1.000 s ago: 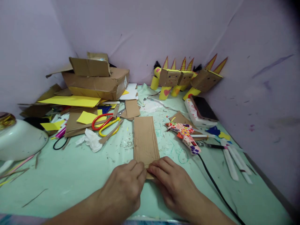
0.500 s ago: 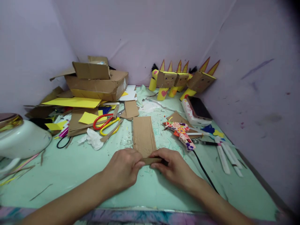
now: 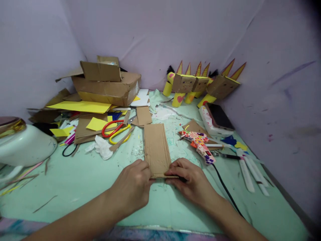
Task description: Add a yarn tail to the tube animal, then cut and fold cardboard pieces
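A long cardboard piece (image 3: 157,147) lies on the green table cover, its length running away from me. My left hand (image 3: 136,182) is closed on its near left corner, the thumb hidden beneath. My right hand (image 3: 187,179) pinches the near right corner between thumb and fingers. Under the right fingers shows something small and dark, too hidden to name. Right of the cardboard rests a flower-patterned glue gun (image 3: 199,144) with a black cord. To the left lie red-and-yellow-handled scissors (image 3: 117,130) and a crumpled white tissue (image 3: 101,148).
At the back left stands an open cardboard box (image 3: 107,88) among yellow paper and scraps. Several yellow-and-cardboard figures (image 3: 184,83) line the back right. A phone (image 3: 219,116) rests on a white case. White pens (image 3: 253,170) lie right; a white mug-like vessel (image 3: 27,144) is left.
The narrow near edge of the cardboard, raised as a flap between my fingers before, now lies flatter, almost level with the rest. The view has shifted slightly.
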The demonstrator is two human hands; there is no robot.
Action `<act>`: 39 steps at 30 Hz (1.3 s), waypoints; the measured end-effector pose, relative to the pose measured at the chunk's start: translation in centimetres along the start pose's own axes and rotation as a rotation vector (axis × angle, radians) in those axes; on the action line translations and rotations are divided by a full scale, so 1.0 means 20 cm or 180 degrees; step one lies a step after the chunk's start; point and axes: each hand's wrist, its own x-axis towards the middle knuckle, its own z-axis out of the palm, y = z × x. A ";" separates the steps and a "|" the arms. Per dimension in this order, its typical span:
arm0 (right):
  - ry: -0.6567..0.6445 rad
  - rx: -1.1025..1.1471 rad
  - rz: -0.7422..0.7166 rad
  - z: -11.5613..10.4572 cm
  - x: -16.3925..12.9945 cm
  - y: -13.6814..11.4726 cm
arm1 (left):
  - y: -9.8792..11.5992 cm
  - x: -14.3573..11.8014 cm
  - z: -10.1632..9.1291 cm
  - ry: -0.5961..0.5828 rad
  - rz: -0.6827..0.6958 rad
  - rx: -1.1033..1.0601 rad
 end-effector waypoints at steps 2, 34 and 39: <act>-0.0049 -0.0151 0.0059 0.00 0.01 -0.01 | 0.01 0.02 -0.02 -0.0182 -0.0151 0.0097; -0.0163 0.0291 -0.0409 -0.02 -0.07 -0.05 | -0.08 0.00 -0.01 0.0149 0.0652 -0.1041; 0.0222 -0.0505 -0.0639 0.04 -0.05 -0.09 | -0.09 0.00 0.01 0.0132 0.0718 -0.1071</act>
